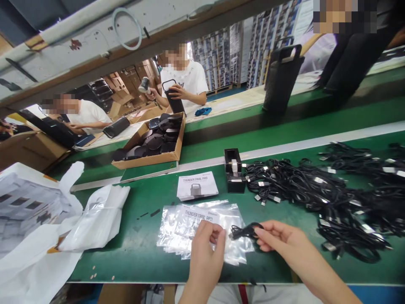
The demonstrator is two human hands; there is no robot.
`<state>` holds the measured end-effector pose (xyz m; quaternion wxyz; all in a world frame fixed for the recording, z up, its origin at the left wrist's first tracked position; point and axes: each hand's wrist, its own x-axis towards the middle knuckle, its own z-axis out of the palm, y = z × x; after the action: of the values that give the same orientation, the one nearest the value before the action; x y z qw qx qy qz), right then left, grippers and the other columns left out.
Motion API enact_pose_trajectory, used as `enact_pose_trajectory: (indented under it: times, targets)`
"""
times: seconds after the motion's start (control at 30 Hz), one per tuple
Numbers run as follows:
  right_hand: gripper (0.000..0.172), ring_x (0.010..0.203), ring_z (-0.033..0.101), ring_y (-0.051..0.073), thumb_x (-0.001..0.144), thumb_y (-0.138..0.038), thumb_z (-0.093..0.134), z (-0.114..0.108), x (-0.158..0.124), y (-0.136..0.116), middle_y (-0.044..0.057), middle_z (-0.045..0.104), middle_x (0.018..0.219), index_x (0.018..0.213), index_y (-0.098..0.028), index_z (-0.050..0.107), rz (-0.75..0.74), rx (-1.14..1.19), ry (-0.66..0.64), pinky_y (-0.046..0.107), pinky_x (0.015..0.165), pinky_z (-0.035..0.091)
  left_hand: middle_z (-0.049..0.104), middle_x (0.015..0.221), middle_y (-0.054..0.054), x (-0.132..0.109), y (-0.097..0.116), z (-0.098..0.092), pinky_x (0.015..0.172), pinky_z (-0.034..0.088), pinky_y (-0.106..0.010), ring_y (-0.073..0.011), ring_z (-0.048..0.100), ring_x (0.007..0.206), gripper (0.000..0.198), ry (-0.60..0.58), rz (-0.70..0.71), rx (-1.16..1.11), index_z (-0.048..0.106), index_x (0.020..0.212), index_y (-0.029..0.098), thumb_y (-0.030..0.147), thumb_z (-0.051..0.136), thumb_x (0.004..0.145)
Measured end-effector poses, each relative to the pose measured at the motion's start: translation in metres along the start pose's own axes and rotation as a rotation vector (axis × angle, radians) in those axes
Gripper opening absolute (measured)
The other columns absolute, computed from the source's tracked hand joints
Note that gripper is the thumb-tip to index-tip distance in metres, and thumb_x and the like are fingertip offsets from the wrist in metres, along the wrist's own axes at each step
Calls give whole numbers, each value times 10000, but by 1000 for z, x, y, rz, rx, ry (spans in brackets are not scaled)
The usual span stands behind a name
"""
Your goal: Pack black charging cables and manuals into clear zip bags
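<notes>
Pinching a bundled black cable (245, 231) between thumb and fingertips, the right hand (281, 238) holds it just above the right side of the clear plastic bags (172, 240), at the near edge of the green bench (142, 264). The left hand (207, 251) is over the middle of those bags with its fingers curled and the thumb near the index finger; whether they grip any film I cannot tell. One printed leaflet (193, 213) shows among the bags, and it looks to be already under or inside a layer of plastic, though which is unclear. The cable, by contrast, is outside the bags, so this set seems only partly made up. Much appears left: a stack of matching leaflets (198, 185) lies on the far side of the bags, and a large heap of loose cables (294, 185) spreads to the right. Between stack and heap stands a black tape dispenser (236, 179), touched by neither hand. Far to the left, white packaging (98, 219) lies on the bench. No finished bag can be made out.
</notes>
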<state>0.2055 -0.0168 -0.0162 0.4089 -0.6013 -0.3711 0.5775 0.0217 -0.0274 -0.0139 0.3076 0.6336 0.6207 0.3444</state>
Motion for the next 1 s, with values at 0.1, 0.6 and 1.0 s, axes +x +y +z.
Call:
enact_pose_trajectory:
  times: [0.1,0.6,1.0]
  targets:
    - [335,496,564,123,620,-481,691,1,2,3,3,636,551,702,-157,665,7,-23,-8,235,521,466,533,747,-19,-1,-1,0,637,432,-264,-158,525,686,133,28,15,-57,560,762,187,247,476,845]
    - [412,337,375,73,871,-449,370,47,3,-53,-69,412,434,646,-187,593,-251,-457,-512,196,341,229,492,765,-2,6,20,-22,648,420,-242,-141,504,710,127,180,84,-138,589,751,196,252,519,841]
    - [199,607,576,137,844,-267,502,87,-3,-186,-21,679,699,740,-223,665,-933,-1007,-832,220,568,373,553,1151,-84,27,-1,-81,928,373,-336,-230,508,1082,572,252,-13,-766,488,1142,229,581,608,708]
